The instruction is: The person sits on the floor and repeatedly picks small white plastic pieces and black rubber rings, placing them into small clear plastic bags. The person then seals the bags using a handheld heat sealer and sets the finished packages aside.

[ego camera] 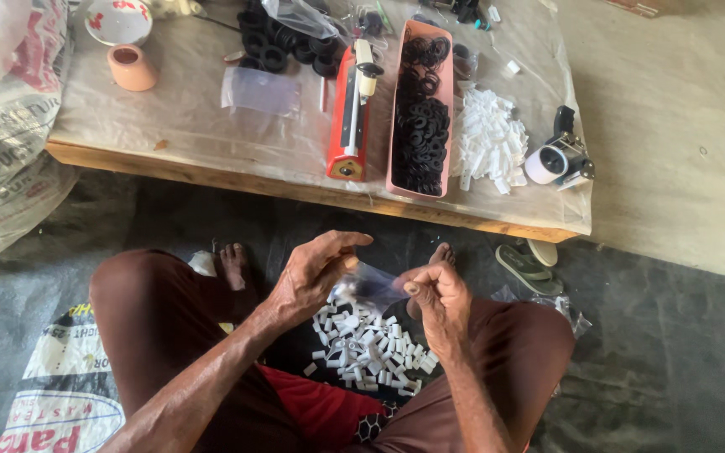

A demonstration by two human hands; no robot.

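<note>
I sit on the floor with my legs folded. My left hand (312,273) and my right hand (436,298) both grip a small clear plastic bag (375,283) held between them above my lap. Below the bag lies a heap of small white plastic tubes (367,340) on the dark sheet between my legs. Whether the bag holds anything I cannot tell.
A low wooden table (211,172) covered in plastic sheet stands ahead. On it: a red bag sealer (347,117), a pink tray (442,180) of black rubber rings, loose white tubes (488,138), empty clear bags (260,91), a pink cup (132,67), a tape dispenser (557,159). Sacks (2,143) lie left; sandals (529,262) right.
</note>
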